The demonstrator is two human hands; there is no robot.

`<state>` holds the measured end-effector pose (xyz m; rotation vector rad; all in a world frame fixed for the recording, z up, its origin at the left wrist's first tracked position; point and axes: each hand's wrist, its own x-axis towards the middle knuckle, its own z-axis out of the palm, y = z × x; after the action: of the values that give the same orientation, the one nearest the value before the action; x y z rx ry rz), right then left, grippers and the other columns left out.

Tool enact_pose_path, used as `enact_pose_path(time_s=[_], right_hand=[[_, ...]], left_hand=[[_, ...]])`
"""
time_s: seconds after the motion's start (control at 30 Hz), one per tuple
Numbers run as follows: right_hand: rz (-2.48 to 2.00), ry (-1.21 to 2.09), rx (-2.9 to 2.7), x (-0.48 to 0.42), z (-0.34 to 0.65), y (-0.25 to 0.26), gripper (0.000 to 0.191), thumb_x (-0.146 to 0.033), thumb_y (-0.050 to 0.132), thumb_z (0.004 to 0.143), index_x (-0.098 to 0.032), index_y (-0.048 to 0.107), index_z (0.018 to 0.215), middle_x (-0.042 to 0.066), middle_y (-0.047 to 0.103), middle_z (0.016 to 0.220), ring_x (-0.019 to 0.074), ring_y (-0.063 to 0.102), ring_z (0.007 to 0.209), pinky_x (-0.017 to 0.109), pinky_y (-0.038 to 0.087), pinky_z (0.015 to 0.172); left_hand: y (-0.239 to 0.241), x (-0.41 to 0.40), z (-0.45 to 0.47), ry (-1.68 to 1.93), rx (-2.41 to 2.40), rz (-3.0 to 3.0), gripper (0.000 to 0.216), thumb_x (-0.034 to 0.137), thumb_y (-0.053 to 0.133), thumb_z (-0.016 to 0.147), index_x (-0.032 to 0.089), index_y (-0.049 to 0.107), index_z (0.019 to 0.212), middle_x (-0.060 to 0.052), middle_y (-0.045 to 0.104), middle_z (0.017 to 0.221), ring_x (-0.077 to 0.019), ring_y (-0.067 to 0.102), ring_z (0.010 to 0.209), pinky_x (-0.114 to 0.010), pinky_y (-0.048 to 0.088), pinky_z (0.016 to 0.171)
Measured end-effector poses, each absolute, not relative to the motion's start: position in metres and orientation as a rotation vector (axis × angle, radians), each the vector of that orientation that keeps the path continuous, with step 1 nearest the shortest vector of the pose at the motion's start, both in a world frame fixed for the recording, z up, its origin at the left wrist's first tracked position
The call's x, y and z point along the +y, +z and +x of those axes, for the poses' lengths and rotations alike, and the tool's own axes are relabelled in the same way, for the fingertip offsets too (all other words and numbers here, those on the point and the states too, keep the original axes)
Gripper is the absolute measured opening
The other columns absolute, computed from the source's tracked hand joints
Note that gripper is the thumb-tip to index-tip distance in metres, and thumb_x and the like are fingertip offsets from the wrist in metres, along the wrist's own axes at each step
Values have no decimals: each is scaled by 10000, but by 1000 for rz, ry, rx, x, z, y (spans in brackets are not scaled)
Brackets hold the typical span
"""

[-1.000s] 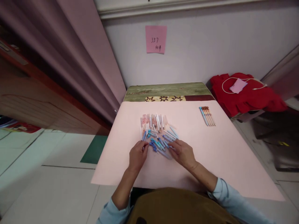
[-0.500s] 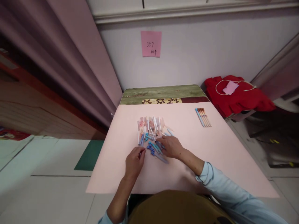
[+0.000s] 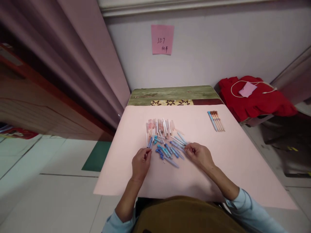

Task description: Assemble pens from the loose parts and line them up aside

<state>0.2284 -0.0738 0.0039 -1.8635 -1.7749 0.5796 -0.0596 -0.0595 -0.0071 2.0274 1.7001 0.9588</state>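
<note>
The head view is showing two bare hands working over a surface (image 3: 243, 168) with a pale pink covering. The left hand (image 3: 141, 163) is resting at the near left edge of a loose spread of pen parts, its grip curling thumb and forefinger in close to one another beside the blue pieces; whether anything is sitting between them, I cannot tell. The right hand (image 3: 200, 157) is reaching in from the other side, its fingertips bunching near the dark tip of a white refill (image 3: 178, 140); whether that grip is pinching it, I cannot tell.

Between the hands, blue barrels (image 3: 167, 150) are lying at various angles, with small dark blue pieces (image 3: 159, 152) clustering at their left and a translucent pale barrel (image 3: 171, 162) lying nearest the wearer. Farther back, pinkish barrels (image 3: 150, 124) are forming a rough row, with more white refills (image 3: 165, 128) lying across and among them.

Well apart, toward the far right of the surface, a neat row of pens (image 3: 217, 122) is lying side by side, the leftmost one blue, the others showing brown tops.
</note>
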Motion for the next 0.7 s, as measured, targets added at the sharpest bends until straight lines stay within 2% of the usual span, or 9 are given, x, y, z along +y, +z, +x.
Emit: enact_pose_path(time_s=[0.2, 0.47, 0.7], right_hand=[[-1822, 659, -1942, -89, 212, 2, 130, -257, 562, 794, -260, 692, 799, -19, 675, 731, 151, 608, 668, 243, 378, 609], [-1869, 432, -2084, -92, 190, -6, 137, -314, 553, 867, -247, 672, 856, 8, 691, 812, 144, 615, 683, 239, 324, 573], [-1868, 531, -2195, -83, 175, 10, 159, -315, 542, 890, -251, 687, 902, 17, 710, 902, 153, 640, 762, 236, 349, 599]], left_hand=[[-11, -67, -53, 979, 1682, 1986, 161, 286, 514, 901, 218, 660, 908, -21, 676, 855, -150, 626, 739, -278, 500, 713], [-13, -74, -49, 946, 1653, 2014, 161, 275, 510, 911, 218, 660, 916, -24, 674, 870, -151, 628, 774, -276, 491, 733], [-14, -73, -46, 963, 1638, 2002, 148, 260, 521, 907, 208, 659, 912, -20, 666, 852, -144, 616, 753, -266, 479, 717]])
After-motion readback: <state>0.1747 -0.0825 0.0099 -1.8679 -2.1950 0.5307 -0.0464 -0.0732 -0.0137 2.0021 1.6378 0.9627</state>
